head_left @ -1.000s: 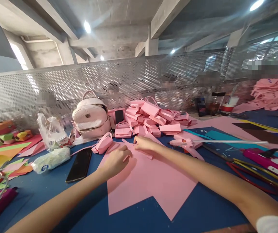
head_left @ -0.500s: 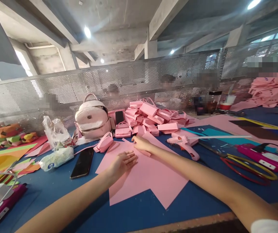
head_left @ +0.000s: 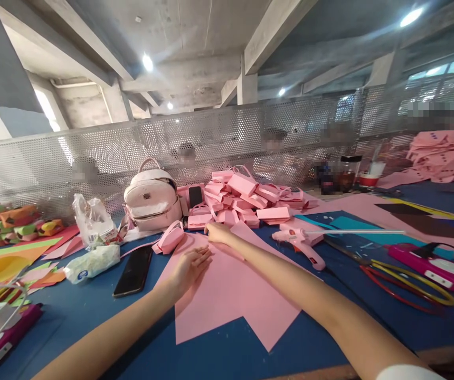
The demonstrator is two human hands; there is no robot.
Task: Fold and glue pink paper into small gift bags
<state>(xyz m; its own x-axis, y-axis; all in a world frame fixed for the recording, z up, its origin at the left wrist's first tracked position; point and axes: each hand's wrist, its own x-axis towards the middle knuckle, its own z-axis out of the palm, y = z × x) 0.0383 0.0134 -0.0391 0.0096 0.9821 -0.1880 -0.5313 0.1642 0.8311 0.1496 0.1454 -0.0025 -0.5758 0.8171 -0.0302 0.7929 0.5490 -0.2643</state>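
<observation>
Now reaching over pink paper (head_left: 238, 295) with loose left hand (head_left: 192, 264), fingers side by side; can't tell about right hand's (head_left: 219, 234) fingers.

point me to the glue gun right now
In the head view, the glue gun lies right of centre on the blue table, between the large pink paper and the scissors.

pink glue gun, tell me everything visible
The pink glue gun looks plastic, with an apparent orange-red trigger. It lies on its side on the blue table, nozzle left, handle toward the camera. A translucent stick juts from its rear; a dark cord leaves the handle. Neither the left hand nor right hand touches it.
</observation>
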